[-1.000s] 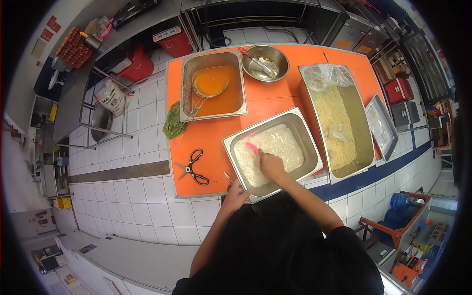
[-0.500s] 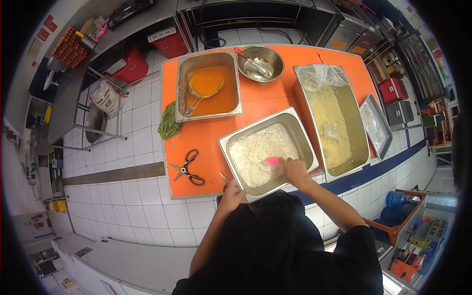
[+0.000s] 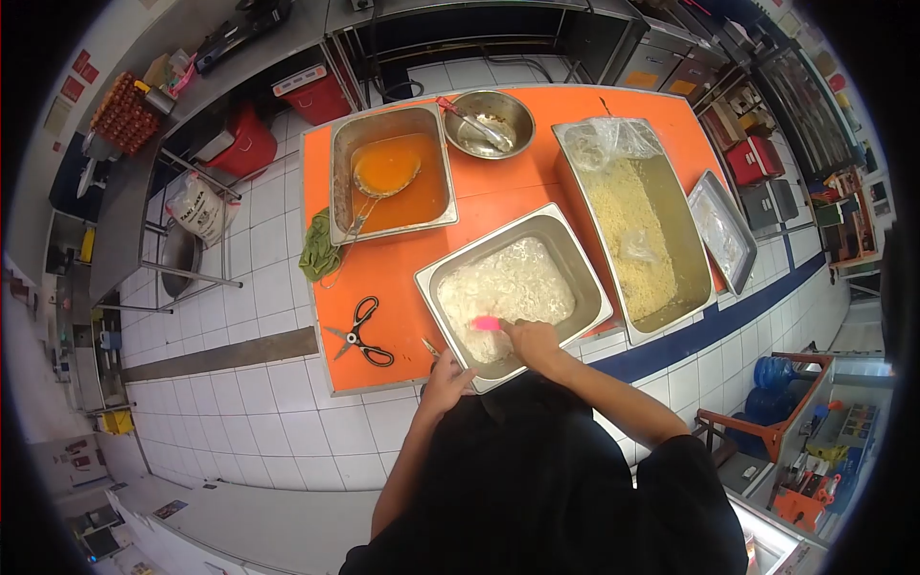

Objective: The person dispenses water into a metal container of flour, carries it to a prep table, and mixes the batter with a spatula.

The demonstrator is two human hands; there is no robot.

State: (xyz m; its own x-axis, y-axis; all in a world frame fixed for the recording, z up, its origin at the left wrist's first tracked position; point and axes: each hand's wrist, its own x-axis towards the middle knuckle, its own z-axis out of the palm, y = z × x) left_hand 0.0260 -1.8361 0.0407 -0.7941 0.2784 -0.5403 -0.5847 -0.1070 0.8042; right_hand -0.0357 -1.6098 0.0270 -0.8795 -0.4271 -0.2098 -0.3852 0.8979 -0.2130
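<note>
A deep steel pan [image 3: 586,321] holds a wet, lumpy white mixture [image 3: 522,283] that looks like flour batter. My right hand [image 3: 532,342] is closed around a pink spatula [image 3: 489,324], whose pink end rests in the mixture near the pan's front side. With my left hand [image 3: 448,383] I grip the rim at the pan's near left corner. Left of the pan lie black-handled scissors [image 3: 356,337], spread open. A small pointed metal tool [image 3: 430,347] lies beside my left hand, partly hidden.
A steel pan [image 3: 342,206] of orange liquid holds a strainer [image 3: 388,177]; a green cloth [image 3: 321,247] lies beside it. Behind, tongs [image 3: 476,125] rest in a round bowl [image 3: 522,115]. To the right stand a long pan [image 3: 688,251] of yellowish crumbs and a tray [image 3: 733,259].
My right hand has drawn the spatula leftward and toward me through the mixture. My left hand stays on the pan's corner. The whole view has shifted slightly.
</note>
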